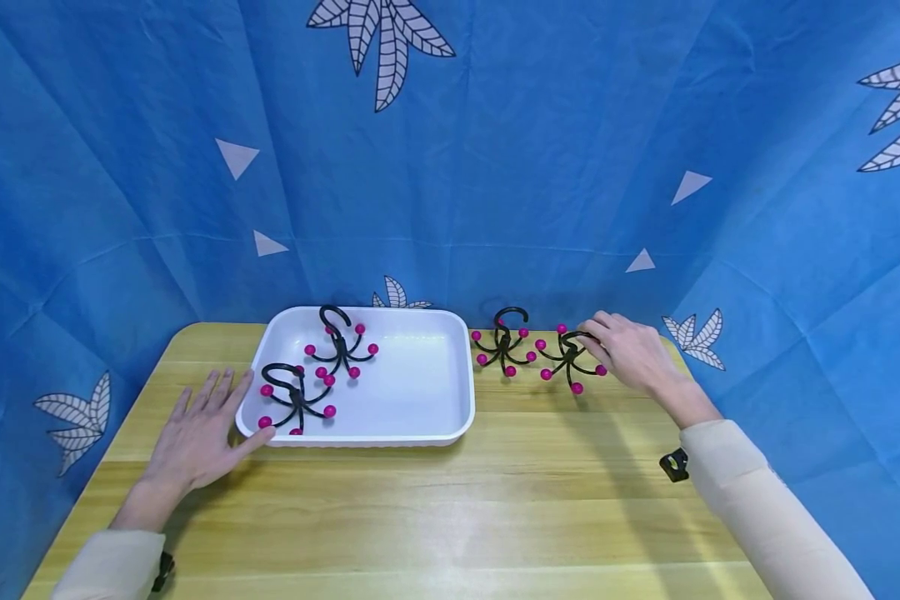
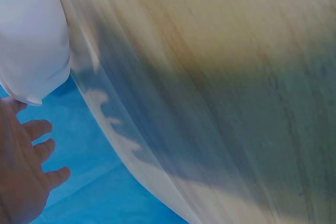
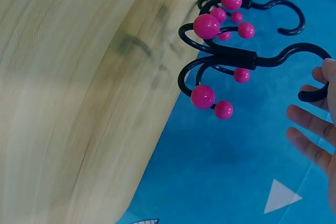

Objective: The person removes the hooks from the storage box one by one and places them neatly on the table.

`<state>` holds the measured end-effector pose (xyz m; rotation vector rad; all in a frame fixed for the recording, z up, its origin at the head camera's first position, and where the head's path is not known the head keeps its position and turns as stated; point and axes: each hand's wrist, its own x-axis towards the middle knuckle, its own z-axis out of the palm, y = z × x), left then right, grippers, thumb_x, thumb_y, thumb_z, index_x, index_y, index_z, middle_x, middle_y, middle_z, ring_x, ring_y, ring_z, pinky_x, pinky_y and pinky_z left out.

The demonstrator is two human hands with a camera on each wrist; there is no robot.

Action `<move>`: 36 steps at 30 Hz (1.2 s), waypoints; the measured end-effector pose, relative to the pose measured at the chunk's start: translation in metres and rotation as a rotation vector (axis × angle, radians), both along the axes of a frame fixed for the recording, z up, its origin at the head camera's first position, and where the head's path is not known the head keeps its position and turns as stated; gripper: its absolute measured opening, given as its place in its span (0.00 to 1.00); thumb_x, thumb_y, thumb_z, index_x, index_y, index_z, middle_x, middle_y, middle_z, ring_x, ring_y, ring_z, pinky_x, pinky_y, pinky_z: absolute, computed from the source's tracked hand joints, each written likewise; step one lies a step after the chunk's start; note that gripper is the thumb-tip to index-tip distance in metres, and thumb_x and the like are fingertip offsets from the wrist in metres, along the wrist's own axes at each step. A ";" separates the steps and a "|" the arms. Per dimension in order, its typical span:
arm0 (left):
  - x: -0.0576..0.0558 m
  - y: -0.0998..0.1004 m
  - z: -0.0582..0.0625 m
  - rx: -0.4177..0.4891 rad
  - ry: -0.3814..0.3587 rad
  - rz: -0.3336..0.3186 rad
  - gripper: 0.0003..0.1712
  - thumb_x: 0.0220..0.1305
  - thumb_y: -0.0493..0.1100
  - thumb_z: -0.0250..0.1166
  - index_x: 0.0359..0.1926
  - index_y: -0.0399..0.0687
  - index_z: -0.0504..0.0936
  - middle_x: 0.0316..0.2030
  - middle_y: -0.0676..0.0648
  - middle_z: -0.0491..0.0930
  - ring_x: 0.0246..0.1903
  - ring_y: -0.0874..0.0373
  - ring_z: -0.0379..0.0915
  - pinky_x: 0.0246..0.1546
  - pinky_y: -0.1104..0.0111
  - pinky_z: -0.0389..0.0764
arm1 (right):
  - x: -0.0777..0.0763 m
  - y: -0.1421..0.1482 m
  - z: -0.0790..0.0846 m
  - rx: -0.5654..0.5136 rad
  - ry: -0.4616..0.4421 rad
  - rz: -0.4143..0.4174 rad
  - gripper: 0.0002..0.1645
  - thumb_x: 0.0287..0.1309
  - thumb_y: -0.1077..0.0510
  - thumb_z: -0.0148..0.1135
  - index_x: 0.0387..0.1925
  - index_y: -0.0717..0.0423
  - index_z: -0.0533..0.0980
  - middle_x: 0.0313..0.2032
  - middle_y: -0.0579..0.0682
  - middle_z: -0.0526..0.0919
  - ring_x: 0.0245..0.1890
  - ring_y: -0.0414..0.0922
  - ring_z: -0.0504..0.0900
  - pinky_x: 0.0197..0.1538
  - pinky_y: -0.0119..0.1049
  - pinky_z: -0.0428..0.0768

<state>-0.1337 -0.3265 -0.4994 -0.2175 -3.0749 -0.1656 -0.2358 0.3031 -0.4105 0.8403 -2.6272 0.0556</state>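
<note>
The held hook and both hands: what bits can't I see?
Head view: the curved end of the held hook, partly behind the right hand.
Right wrist view: part of that hand, cut off by the right edge.
Left wrist view: part of the left hand, cut off by the left edge.

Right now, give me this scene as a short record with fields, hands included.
Setup: white tray on wooden table
In tray: near hook, far hook; black, pink-tipped
Right of tray: inner hook, outer hook; same kind
Left hand: fingers straight, at tray's left rim
Right hand: pinches outer hook's curved top
Behind: blue cloth, printed leaves and triangles
</note>
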 end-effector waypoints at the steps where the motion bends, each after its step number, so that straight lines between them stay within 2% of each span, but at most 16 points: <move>1: 0.000 0.000 0.000 0.001 0.001 0.000 0.62 0.66 0.79 0.56 0.85 0.44 0.49 0.80 0.24 0.55 0.80 0.26 0.49 0.80 0.30 0.47 | -0.001 0.001 0.000 0.002 0.001 -0.001 0.09 0.71 0.56 0.66 0.48 0.53 0.86 0.40 0.51 0.87 0.33 0.49 0.82 0.24 0.39 0.77; 8: 0.000 -0.001 -0.001 -0.001 0.007 -0.003 0.63 0.66 0.80 0.55 0.85 0.44 0.49 0.80 0.24 0.55 0.80 0.26 0.49 0.80 0.30 0.47 | -0.011 0.006 -0.003 0.018 -0.017 -0.016 0.09 0.70 0.57 0.67 0.48 0.54 0.86 0.38 0.52 0.86 0.30 0.47 0.80 0.21 0.34 0.69; 14: 0.000 -0.001 0.000 -0.001 0.002 -0.003 0.63 0.66 0.80 0.54 0.85 0.45 0.48 0.80 0.25 0.55 0.80 0.27 0.49 0.80 0.30 0.47 | -0.021 0.010 -0.007 0.036 -0.043 -0.043 0.10 0.72 0.55 0.65 0.49 0.54 0.86 0.39 0.52 0.86 0.30 0.47 0.80 0.21 0.32 0.67; 24: 0.000 0.000 0.000 0.000 -0.002 -0.002 0.63 0.66 0.79 0.55 0.85 0.45 0.47 0.80 0.24 0.55 0.81 0.27 0.48 0.80 0.30 0.47 | -0.038 0.011 -0.013 0.073 -0.069 -0.090 0.13 0.75 0.51 0.62 0.50 0.54 0.85 0.40 0.54 0.85 0.32 0.50 0.82 0.23 0.41 0.76; 30: 0.000 0.000 -0.001 -0.005 0.015 -0.001 0.63 0.66 0.79 0.55 0.85 0.45 0.48 0.79 0.25 0.56 0.80 0.27 0.49 0.79 0.29 0.48 | -0.046 0.009 -0.016 0.082 -0.097 -0.103 0.14 0.76 0.51 0.62 0.51 0.54 0.84 0.39 0.53 0.84 0.29 0.49 0.80 0.23 0.39 0.75; 36: 0.000 -0.001 -0.001 -0.001 0.023 -0.003 0.63 0.66 0.79 0.57 0.85 0.46 0.48 0.79 0.25 0.56 0.80 0.27 0.49 0.79 0.29 0.49 | -0.051 0.008 -0.016 0.083 -0.134 -0.127 0.16 0.77 0.50 0.59 0.54 0.54 0.84 0.41 0.54 0.85 0.31 0.50 0.82 0.24 0.41 0.76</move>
